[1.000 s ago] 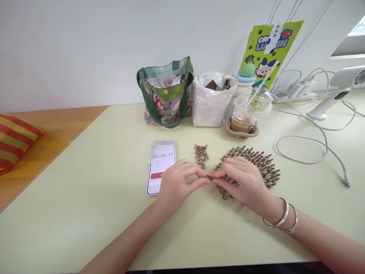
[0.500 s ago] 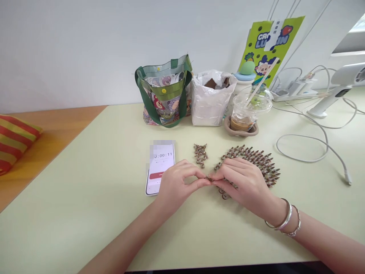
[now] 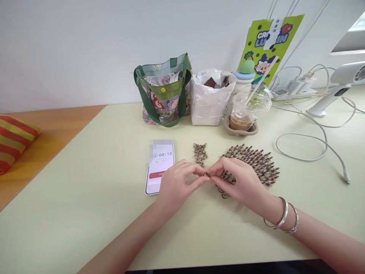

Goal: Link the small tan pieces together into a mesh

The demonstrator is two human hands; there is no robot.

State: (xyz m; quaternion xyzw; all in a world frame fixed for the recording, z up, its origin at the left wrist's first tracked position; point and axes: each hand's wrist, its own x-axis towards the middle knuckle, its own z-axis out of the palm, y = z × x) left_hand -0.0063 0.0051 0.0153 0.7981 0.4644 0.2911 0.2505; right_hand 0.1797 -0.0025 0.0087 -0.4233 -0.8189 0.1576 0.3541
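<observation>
pinching small brownish piece (image 3: pixel 209 174) in left hand (image 3: pixel 177 180) and right hand (image 3: pixel 242 179), right of phone (image 3: pixel 156 163), with loose pile (image 3: pixel 200 153) right of phone, larger cluster (image 3: pixel 261 163) farther right

My feed gives me red and yellow stripes on the cushion (image 3: pixel 17 140) at far left, pale yellow-green on the table (image 3: pixel 85 217) below, brown on the small pieces (image 3: pixel 252 161) right of centre. Upper centre, I see a green-strapped bag (image 3: pixel 168 91) with cartoon prints; upper right, a lime packet (image 3: pixel 280 51) with dark dots.
</observation>
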